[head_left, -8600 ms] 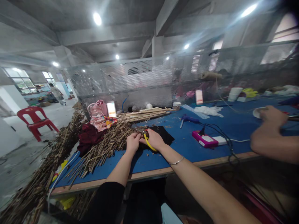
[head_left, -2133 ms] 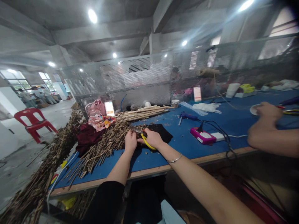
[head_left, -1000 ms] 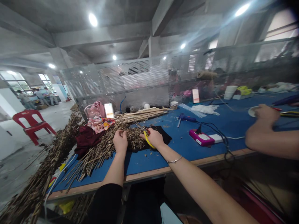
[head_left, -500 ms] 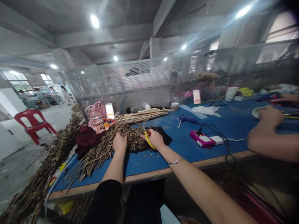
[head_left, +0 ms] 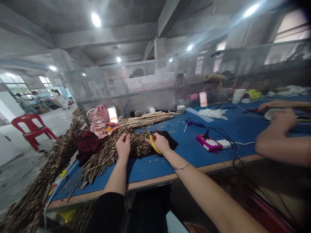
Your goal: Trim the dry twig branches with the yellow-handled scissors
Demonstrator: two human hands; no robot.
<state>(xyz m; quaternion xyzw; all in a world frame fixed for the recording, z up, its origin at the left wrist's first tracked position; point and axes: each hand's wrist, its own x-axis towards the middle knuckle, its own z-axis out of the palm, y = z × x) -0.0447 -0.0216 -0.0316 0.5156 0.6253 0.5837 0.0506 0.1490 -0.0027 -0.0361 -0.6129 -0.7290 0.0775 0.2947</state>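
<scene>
My right hand (head_left: 159,143) is closed round the yellow-handled scissors (head_left: 155,145), whose blades point up and left over the dried plant heads. My left hand (head_left: 123,146) is at the left edge of these heads, thumb and fingers pinched together; whatever it holds is too small to make out. A pile of dried stems (head_left: 103,161) lies on the blue table (head_left: 145,170) beside and below my left hand. Under the brown dried heads (head_left: 141,144) is a black cloth (head_left: 172,140). Small bits lie on the table in front of it.
Behind the pile lie pale sticks (head_left: 155,118). To the right are a blue glue gun (head_left: 194,123), a magenta power strip (head_left: 209,143) with cables, and another person's arms (head_left: 279,144). A dark red cloth (head_left: 89,147) lies left; a red chair (head_left: 34,129) stands beyond.
My left hand has lifted slightly, its fingertips now showing above the heads. My right hand stays with the scissors. At the right, the other person's far hand has moved left.
</scene>
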